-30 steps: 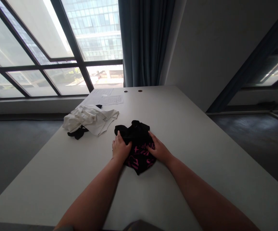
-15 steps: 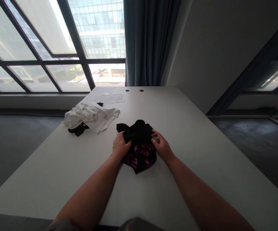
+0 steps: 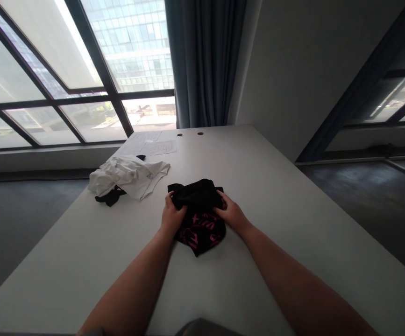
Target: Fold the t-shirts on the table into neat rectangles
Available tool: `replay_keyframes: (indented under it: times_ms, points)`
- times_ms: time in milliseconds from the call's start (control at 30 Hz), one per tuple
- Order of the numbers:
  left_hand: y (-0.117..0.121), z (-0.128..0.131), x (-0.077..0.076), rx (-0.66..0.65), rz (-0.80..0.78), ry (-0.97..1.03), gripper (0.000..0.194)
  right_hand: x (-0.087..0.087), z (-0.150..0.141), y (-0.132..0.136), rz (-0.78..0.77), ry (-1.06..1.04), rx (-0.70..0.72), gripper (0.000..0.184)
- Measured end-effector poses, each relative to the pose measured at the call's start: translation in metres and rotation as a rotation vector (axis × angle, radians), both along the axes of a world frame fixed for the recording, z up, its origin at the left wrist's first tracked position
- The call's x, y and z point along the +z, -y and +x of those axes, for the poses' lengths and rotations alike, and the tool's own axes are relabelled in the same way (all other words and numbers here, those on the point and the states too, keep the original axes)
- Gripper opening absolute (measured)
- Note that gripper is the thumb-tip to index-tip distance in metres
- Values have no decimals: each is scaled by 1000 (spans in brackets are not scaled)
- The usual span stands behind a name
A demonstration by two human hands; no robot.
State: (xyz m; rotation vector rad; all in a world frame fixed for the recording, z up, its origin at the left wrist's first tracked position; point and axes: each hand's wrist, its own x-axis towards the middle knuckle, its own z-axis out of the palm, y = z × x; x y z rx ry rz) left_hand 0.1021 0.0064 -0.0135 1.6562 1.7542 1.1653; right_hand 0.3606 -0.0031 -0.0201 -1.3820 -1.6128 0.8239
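A black garment with pink lettering lies bunched on the white table in front of me. Its far part is plain black and folded over, while the printed part tapers to a point on my side. My left hand grips the garment's left edge, with the thumb on top and the fingers curled around the side. On the right edge, my right hand pinches the cloth between thumb and fingers. The garment's exact kind is hard to tell in this crumpled state.
To the left lies a crumpled white garment, with black cloth showing under it. Printed paper sheets are at the far left of the table. Two round cable holes sit near its far edge, before a blue curtain.
The garment's far part has been folded over toward me, making a smoother black fold. My right hand lifted off slightly, then closed on the right edge again. The view has shifted a little.
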Motion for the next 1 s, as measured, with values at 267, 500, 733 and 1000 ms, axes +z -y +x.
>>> replay_keyframes:
  times_ms: [267,500,733,1000]
  points:
    - [-8,-11,2,-143,108,-63,53,7,16,-2,98,56,-135,30]
    - [-18,-35,14,-282,174,-296,21,9,36,-9,239,-70,-328,42]
    - [-20,-46,17,-100,342,-202,17,7,40,-8,252,-41,-276,71]
    - [-19,-39,8,-84,100,-70,25,-19,37,-25,71,54,-144,52]
